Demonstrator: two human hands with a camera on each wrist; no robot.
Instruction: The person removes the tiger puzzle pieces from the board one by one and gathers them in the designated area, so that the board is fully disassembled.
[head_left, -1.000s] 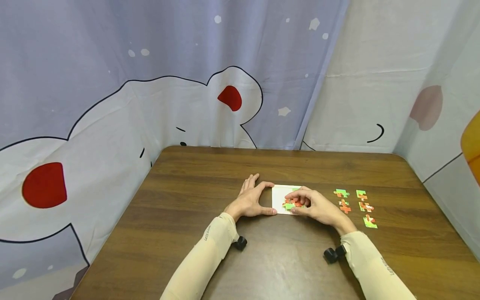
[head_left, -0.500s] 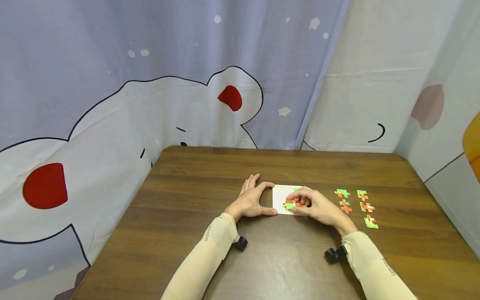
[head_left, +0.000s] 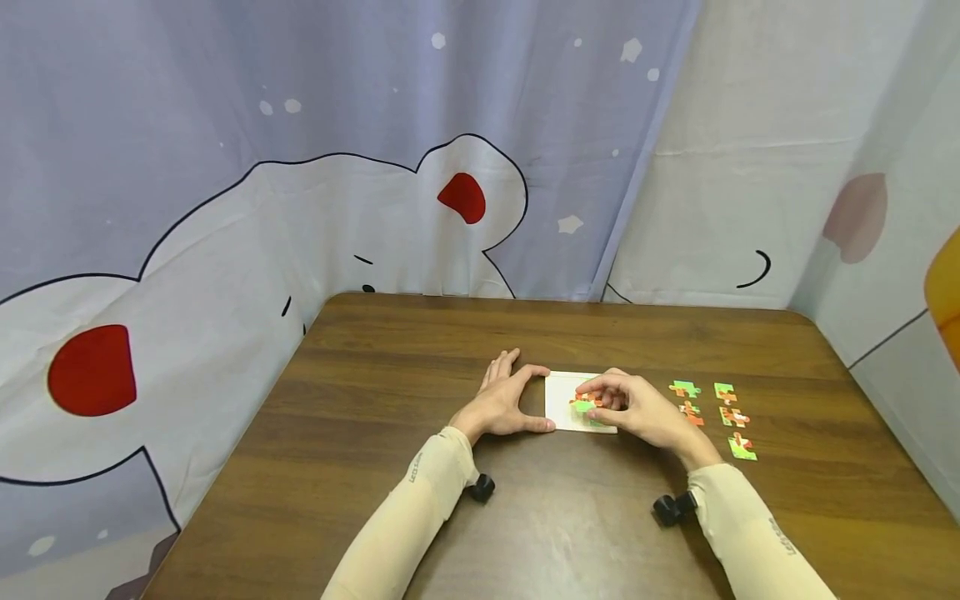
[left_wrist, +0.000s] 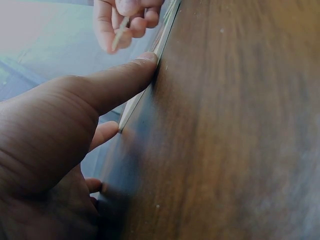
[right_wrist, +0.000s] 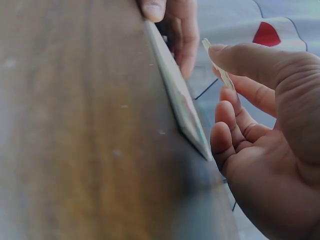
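My left hand point(head_left: 497, 404) holds the white puzzle tray point(head_left: 557, 400) by its left end, thumb at the near corner and index finger at the far one. The other left fingers spread over the table. A green and orange jigsaw piece point(head_left: 583, 406) is pinched between the thumb and fingers of my right hand point(head_left: 637, 408). In the right wrist view this jigsaw piece point(right_wrist: 220, 67) is tilted and raised clear of the tray point(right_wrist: 177, 95). Some green shows on the tray under the right hand, which hides much of its right half.
Several loose jigsaw pieces lie right of the tray, among them a green piece point(head_left: 685, 389), an orange piece point(head_left: 692, 413) and a corner piece point(head_left: 742, 447). The brown wooden table point(head_left: 405, 358) ends at a patterned curtain point(head_left: 337, 208).
My right hand has lifted the jigsaw piece slightly off the tray and shifted a little right. The tray's near right corner now shows. My left hand has stayed in place.
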